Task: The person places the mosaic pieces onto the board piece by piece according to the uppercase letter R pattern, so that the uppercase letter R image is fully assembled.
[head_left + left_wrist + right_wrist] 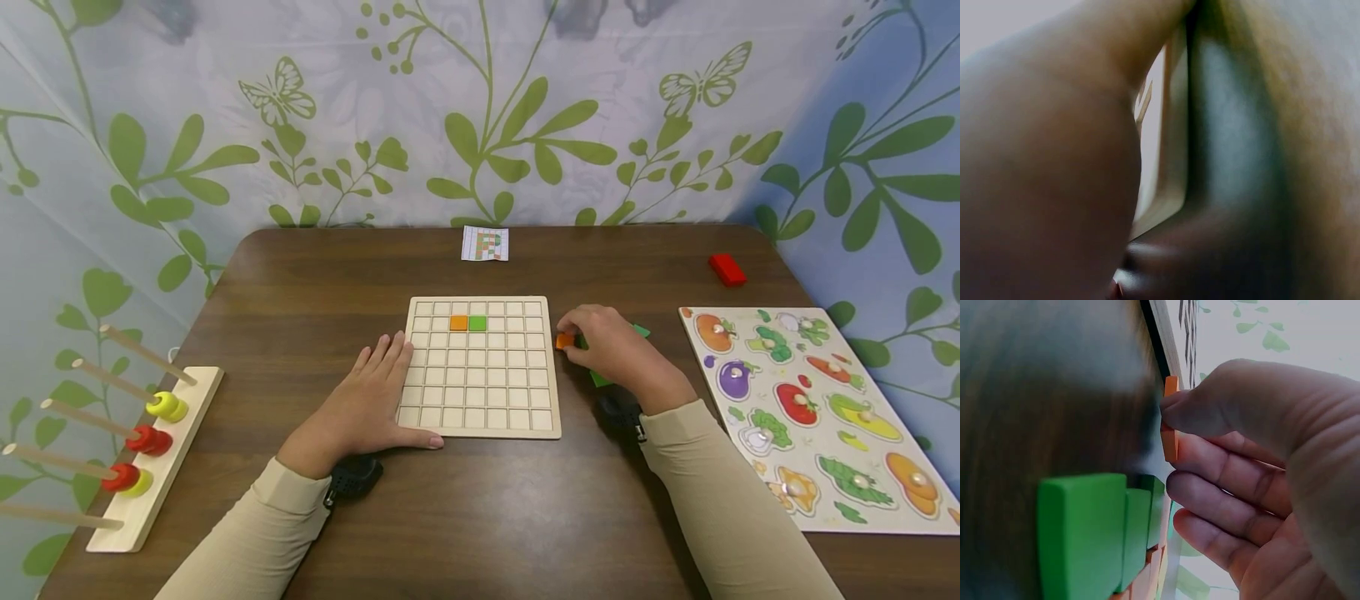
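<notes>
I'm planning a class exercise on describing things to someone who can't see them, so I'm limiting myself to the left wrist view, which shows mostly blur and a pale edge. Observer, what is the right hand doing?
Observer: The right hand pinches an orange tile, just off the right side of the gridded board.
Operator: My view hides the top of that board. What sits on it?
Observer: Two pieces, side by side in the second row from the far edge: an orange square, with a green square to its right.
Operator: Is anything beyond the board?
Observer: Yes, a small printed sheet with a coloured pattern.
</notes>
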Demonstrator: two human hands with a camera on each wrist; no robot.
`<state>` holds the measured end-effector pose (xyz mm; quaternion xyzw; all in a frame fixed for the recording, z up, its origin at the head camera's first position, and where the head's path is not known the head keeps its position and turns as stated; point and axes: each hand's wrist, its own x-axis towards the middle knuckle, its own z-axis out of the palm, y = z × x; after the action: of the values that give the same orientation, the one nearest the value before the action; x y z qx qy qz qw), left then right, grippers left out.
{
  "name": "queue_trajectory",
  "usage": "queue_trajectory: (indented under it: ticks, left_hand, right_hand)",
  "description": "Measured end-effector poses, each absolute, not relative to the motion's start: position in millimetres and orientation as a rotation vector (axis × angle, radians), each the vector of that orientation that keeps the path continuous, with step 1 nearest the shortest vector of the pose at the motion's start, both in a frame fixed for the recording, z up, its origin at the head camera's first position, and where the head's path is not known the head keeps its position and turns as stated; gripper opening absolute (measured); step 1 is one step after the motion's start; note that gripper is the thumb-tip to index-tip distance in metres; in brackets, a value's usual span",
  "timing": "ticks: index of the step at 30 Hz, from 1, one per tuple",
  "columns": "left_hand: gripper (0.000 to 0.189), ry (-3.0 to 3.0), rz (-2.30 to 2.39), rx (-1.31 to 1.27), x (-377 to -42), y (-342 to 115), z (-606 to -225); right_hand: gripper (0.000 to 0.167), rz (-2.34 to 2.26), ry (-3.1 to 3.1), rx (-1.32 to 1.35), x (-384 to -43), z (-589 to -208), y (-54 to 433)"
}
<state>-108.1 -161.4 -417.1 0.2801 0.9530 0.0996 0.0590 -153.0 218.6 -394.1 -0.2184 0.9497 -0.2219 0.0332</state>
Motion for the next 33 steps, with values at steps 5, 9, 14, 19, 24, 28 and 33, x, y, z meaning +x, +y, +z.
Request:
queue_trajectory:
  ticks: [5, 9, 14, 19, 24, 28, 33]
  left_hand:
    - [0.147, 2.885, 0.307, 0.849, -107.8, -161.6, -416.6]
    - [0.147, 2.887, 0.304, 0.853, -108.0, -161.4, -417.1]
    - [0.147, 2.892, 0.299, 0.859, -108.4, -161.3, -418.4]
    - [0.147, 2.896, 0.291, 0.867, -108.6, -160.9, -418.9]
    - [0.147, 2.894, 0.293, 0.871, -109.0, -161.2, -418.9]
    - [0.147, 2.894, 0.288, 0.871, -108.8, -161.7, -418.7]
    - [0.147, 2.890, 0.289, 0.866, -108.3, -161.7, -417.5]
  right_hand:
    - [0.025, -0.746, 2.924, -0.694, -154.0, -394.7, 221.8]
    - [0.025, -0.763, 2.926, -0.702, -154.7, -394.2, 220.7]
    - [0.026, -0.760, 2.933, -0.730, -156.1, -392.9, 216.4]
    - [0.026, -0.768, 2.928, -0.729, -157.5, -391.3, 213.5]
    - [0.025, -0.775, 2.901, -0.742, -158.6, -390.6, 208.0]
    - [0.027, -0.775, 2.907, -0.789, -161.1, -389.6, 198.6]
    - [0.028, -0.789, 2.894, -0.823, -169.6, -390.8, 182.4]
